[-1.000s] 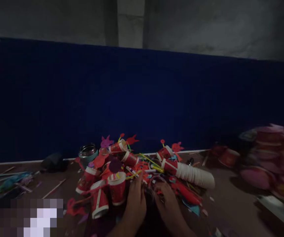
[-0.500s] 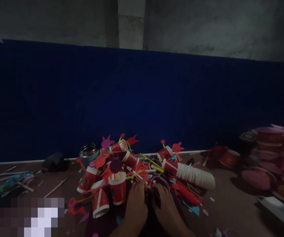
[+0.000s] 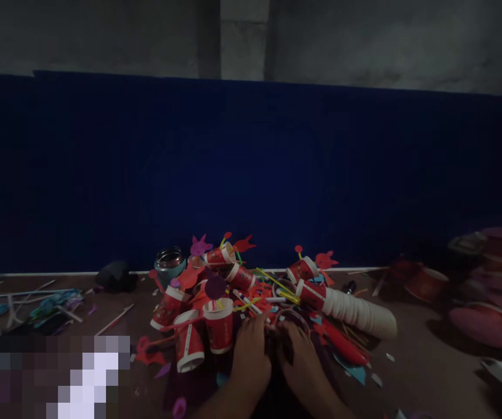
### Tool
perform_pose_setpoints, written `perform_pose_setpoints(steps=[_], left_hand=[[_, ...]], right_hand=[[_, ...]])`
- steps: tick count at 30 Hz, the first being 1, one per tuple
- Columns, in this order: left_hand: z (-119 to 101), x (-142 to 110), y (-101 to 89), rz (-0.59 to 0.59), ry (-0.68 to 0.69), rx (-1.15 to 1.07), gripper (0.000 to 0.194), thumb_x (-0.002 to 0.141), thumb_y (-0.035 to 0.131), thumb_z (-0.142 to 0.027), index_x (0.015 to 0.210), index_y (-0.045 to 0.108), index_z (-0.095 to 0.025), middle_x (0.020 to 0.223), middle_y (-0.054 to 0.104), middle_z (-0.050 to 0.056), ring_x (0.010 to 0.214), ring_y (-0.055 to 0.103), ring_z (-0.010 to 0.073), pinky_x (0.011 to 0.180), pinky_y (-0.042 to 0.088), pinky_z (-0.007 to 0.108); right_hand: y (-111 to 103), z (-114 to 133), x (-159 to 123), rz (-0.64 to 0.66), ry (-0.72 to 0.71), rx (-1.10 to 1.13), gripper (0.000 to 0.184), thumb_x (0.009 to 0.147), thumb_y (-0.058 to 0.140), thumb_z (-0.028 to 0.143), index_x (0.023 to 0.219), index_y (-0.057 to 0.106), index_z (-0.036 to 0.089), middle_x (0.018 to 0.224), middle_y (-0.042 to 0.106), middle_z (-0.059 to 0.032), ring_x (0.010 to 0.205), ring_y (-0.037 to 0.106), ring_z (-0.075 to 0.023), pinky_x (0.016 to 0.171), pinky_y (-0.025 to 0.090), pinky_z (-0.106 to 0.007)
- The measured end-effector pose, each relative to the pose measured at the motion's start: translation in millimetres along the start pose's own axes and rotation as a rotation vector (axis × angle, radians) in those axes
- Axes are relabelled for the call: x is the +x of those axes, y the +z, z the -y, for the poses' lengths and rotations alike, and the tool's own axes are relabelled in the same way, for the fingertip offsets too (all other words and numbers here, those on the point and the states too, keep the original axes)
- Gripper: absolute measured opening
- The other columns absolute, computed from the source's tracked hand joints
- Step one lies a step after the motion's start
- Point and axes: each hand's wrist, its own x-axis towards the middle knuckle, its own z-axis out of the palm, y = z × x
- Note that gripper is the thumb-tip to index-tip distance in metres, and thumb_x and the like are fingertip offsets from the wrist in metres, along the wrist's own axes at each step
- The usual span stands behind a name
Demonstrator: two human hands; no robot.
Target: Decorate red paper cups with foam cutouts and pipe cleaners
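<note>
In dim light my left hand [image 3: 251, 354] and my right hand [image 3: 300, 362] lie side by side at the near edge of a heap of red paper cups [image 3: 218, 323], coloured straws [image 3: 272, 282] and red and purple paper cut-outs [image 3: 244, 244]. The fingers of both hands curl down into the scraps around a dark ring-shaped piece [image 3: 289, 319]. What they grip is hidden in the dark. A long sleeve of stacked white cups [image 3: 358, 314] lies on its side just right of my right hand.
A metal-lidded jar [image 3: 169, 261] stands behind the heap by the blue wall panel [image 3: 251, 169]. A dark lump [image 3: 115, 276] and loose sticks [image 3: 32, 299] lie at the left. Stacked pink and red bowls [image 3: 487, 291] sit at the right on the brown surface [image 3: 426, 372].
Both hands have crept a little forward into the heap and drawn closer together. The camera view has shifted slightly left, so the heap sits further right.
</note>
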Motion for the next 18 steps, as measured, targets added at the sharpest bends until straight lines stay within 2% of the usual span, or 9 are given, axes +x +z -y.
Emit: perform_pose_setpoints(steps=[4, 7, 11, 15, 18], left_hand=[[-0.2, -0.4, 2.4, -0.022, 0.018, -0.108, 0.048, 0.072, 0.041, -0.003, 0.118, 0.051, -0.013, 0.118, 0.057, 0.013, 0.11, 0.051, 0.0226, 0.098, 0.037, 0.039], [-3.9, 0.2, 1.4, -0.064, 0.012, -0.19, 0.042, 0.078, 0.04, -0.008, 0.119, 0.047, -0.014, 0.115, 0.057, 0.012, 0.104, 0.054, 0.019, 0.092, 0.043, 0.034], [-9.5, 3.5, -3.1, -0.147, -0.047, -0.372, 0.04, 0.081, 0.045, -0.019, 0.12, 0.041, -0.016, 0.11, 0.057, 0.011, 0.098, 0.056, 0.0189, 0.088, 0.044, 0.034], [-12.3, 7.1, -6.1, -0.111, -0.142, -0.445, 0.018, 0.082, 0.046, -0.027, 0.094, 0.055, -0.017, 0.091, 0.063, 0.007, 0.086, 0.059, 0.0203, 0.079, 0.045, 0.033], [-14.0, 8.8, -6.9, -0.1, -0.157, -0.438, 0.015, 0.08, 0.048, -0.029, 0.078, 0.057, -0.017, 0.077, 0.062, 0.004, 0.076, 0.058, 0.0195, 0.073, 0.045, 0.031]], right_hand=[[-3.3, 6.0, 9.1, 0.017, 0.035, 0.113, 0.037, 0.069, 0.047, 0.012, 0.105, 0.053, 0.02, 0.101, 0.064, -0.009, 0.094, 0.06, -0.0251, 0.082, 0.046, -0.039], [-6.6, 11.7, 21.0, 0.059, 0.074, 0.255, 0.035, 0.068, 0.047, 0.011, 0.101, 0.051, 0.021, 0.086, 0.066, -0.0048, 0.083, 0.062, -0.0222, 0.074, 0.048, -0.035], [-8.0, 19.1, 33.6, 0.037, 0.169, 0.516, 0.031, 0.068, 0.055, 0.017, 0.098, 0.049, 0.021, 0.071, 0.064, 0.0006, 0.07, 0.063, -0.0188, 0.065, 0.049, -0.03], [-4.9, 20.5, 32.5, -0.023, 0.242, 0.719, 0.031, 0.068, 0.063, 0.026, 0.095, 0.049, 0.021, 0.073, 0.065, 0.0, 0.07, 0.064, -0.019, 0.064, 0.049, -0.029], [-2.8, 18.1, 27.3, -0.028, 0.246, 0.769, 0.032, 0.069, 0.064, 0.028, 0.096, 0.049, 0.021, 0.075, 0.066, -0.0006, 0.072, 0.064, -0.0193, 0.065, 0.049, -0.03]])
